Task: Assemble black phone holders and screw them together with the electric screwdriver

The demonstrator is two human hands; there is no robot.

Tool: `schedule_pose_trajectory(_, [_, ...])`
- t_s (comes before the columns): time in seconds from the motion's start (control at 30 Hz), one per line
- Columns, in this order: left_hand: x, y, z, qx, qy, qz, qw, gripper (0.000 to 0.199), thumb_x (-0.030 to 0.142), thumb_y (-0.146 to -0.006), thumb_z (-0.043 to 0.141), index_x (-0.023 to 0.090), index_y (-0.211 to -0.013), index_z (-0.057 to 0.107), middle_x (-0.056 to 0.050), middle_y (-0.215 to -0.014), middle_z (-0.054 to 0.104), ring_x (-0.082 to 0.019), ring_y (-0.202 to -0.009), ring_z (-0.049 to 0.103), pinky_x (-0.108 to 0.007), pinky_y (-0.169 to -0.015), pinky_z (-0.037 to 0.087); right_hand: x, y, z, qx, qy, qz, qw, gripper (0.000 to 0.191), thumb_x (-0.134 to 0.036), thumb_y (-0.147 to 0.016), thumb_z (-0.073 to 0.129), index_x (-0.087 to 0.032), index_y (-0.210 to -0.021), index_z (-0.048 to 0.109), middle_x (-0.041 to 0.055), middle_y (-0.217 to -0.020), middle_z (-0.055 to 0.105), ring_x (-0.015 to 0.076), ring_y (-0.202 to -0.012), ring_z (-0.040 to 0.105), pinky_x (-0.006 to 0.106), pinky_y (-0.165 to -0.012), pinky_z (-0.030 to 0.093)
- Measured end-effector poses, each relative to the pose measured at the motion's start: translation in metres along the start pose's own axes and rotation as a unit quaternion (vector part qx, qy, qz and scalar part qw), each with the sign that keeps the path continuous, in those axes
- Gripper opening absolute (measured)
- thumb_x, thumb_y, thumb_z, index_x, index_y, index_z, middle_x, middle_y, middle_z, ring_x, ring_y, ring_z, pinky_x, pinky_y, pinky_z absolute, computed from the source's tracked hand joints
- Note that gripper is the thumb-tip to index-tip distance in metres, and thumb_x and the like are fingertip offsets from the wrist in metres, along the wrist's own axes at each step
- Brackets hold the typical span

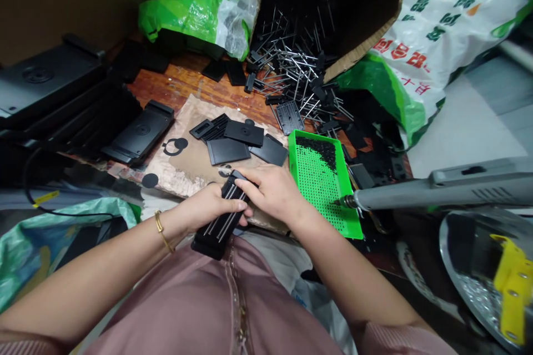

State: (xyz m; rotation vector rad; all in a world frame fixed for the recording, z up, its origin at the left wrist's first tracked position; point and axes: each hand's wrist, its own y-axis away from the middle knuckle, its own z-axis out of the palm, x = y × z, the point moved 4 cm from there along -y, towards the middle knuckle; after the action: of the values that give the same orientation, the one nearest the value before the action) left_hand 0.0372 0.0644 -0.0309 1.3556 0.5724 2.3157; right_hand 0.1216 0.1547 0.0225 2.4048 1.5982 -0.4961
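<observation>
- I am gripping one black plastic holder [220, 221] with both hands, low in front of my body, with its far end tilted up toward the worktop [175, 80].
- My left hand [208, 208] is closing narrowly around the holder's middle, with one gold bangle [159, 230] circling the wrist.
- My right hand [275, 191] is curving over the holder's upper end, and its fingers [250, 176] are touching the black plastic.
- At least three metal pins [227, 216] are running lengthwise along the holder; the exact count is partly hidden by my fingers.
- One green perforated tray [322, 191] is sitting just beside my right hand, and a patch of small black pieces [318, 151] is filling its far corner.
- One grey electric screwdriver [453, 188] is reaching in from the right, with its tip near the tray's right edge.
- One brown paper sheet [194, 163] is lying on the worktop, carrying about five flat black plastic parts [244, 141].
- One tipped cardboard box [333, 5] is spilling many loose metal pins [295, 69], too many to count.
- Two green-printed sacks [433, 28] are leaning behind the worktop.
</observation>
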Motion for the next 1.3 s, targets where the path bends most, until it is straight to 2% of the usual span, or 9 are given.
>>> schedule_pose_trajectory(0.17, [0.003,0.002,0.002,-0.044,0.038,-0.019,0.998,0.024,0.027,-0.066,0.079,0.011,-0.081,0.069,-0.008,-0.076,0.074,-0.015,-0.061,0.066,-0.025,-0.059,0.051,0.008,0.005,0.004,0.024,-0.094,-0.010,0.995,0.036,-0.034,-0.095,0.039,-0.026,-0.123,0.060,0.0024,-0.116,0.069,0.0184,-0.104,0.064,0.035,-0.091,0.047])
schedule_pose_trajectory(0.33, [0.001,0.003,0.003,-0.037,0.041,-0.043,0.998,0.031,0.039,-0.072,0.074,0.011,-0.085,0.068,-0.008,-0.075,0.074,-0.016,-0.062,0.067,-0.024,-0.057,0.050,0.013,0.007,0.006,0.027,-0.187,-0.010,0.982,0.038,-0.033,-0.096,0.035,-0.025,-0.126,0.058,0.0030,-0.123,0.065,0.0162,-0.112,0.060,0.036,-0.097,0.045])
schedule_pose_trajectory(0.53, [0.002,0.001,0.005,0.000,0.030,-0.041,0.999,0.031,0.037,-0.067,0.077,0.011,-0.078,0.067,-0.006,-0.068,0.072,-0.015,-0.055,0.065,-0.022,-0.049,0.049,0.015,0.005,0.008,0.022,-0.184,-0.015,0.983,0.039,-0.033,-0.095,0.036,-0.021,-0.126,0.058,0.0048,-0.122,0.066,0.0171,-0.111,0.061,0.036,-0.096,0.046])
schedule_pose_trajectory(0.63, [0.002,0.001,0.004,-0.009,0.034,-0.044,0.998,0.029,0.034,-0.067,0.078,0.010,-0.078,0.067,-0.006,-0.065,0.072,-0.014,-0.052,0.063,-0.021,-0.047,0.048,0.015,0.005,0.008,0.021,-0.187,-0.021,0.982,0.040,-0.032,-0.095,0.035,-0.019,-0.126,0.058,0.0053,-0.121,0.066,0.0173,-0.109,0.062,0.036,-0.095,0.047])
schedule_pose_trajectory(0.73, [0.000,0.001,0.001,-0.018,0.048,-0.042,0.998,0.029,0.032,-0.065,0.079,0.010,-0.081,0.068,-0.007,-0.073,0.073,-0.015,-0.058,0.066,-0.022,-0.052,0.050,0.015,0.005,0.008,0.026,-0.182,-0.024,0.983,0.040,-0.031,-0.095,0.035,-0.019,-0.125,0.058,0.0052,-0.120,0.067,0.0177,-0.108,0.062,0.037,-0.095,0.046])
schedule_pose_trajectory(0.83, [-0.003,0.001,0.001,-0.030,0.057,-0.047,0.997,0.030,0.035,-0.070,0.076,0.011,-0.085,0.068,-0.009,-0.080,0.074,-0.017,-0.062,0.068,-0.023,-0.055,0.052,0.015,0.005,0.008,0.028,-0.179,-0.028,0.983,0.039,-0.031,-0.095,0.036,-0.019,-0.125,0.058,0.0052,-0.121,0.066,0.0176,-0.109,0.062,0.037,-0.095,0.046])
schedule_pose_trajectory(0.97, [-0.005,0.001,0.001,-0.026,0.076,-0.036,0.996,0.033,0.041,-0.077,0.069,0.011,-0.089,0.068,-0.010,-0.079,0.074,-0.018,-0.062,0.068,-0.025,-0.054,0.052,0.016,0.004,0.010,0.028,-0.176,-0.035,0.983,0.039,-0.031,-0.095,0.035,-0.021,-0.126,0.057,0.0047,-0.121,0.067,0.0169,-0.109,0.062,0.036,-0.095,0.046])
schedule_pose_trajectory(1.1, [-0.005,-0.001,0.000,-0.033,0.078,-0.026,0.996,0.028,0.035,-0.076,0.071,0.009,-0.084,0.069,-0.011,-0.079,0.074,-0.018,-0.062,0.068,-0.025,-0.055,0.053,0.016,0.003,0.010,0.026,-0.169,-0.045,0.984,0.039,-0.029,-0.095,0.035,-0.020,-0.127,0.057,0.0056,-0.119,0.067,0.0172,-0.108,0.062,0.037,-0.094,0.046])
schedule_pose_trajectory(1.3, [-0.008,-0.002,-0.005,-0.065,0.084,-0.038,0.994,0.024,0.030,-0.079,0.067,0.010,-0.092,0.070,-0.012,-0.087,0.074,-0.018,-0.066,0.070,-0.025,-0.057,0.054,0.016,0.003,0.009,0.023,-0.175,-0.052,0.983,0.039,-0.028,-0.095,0.035,-0.018,-0.126,0.058,0.0068,-0.121,0.066,0.0172,-0.109,0.062,0.036,-0.095,0.046])
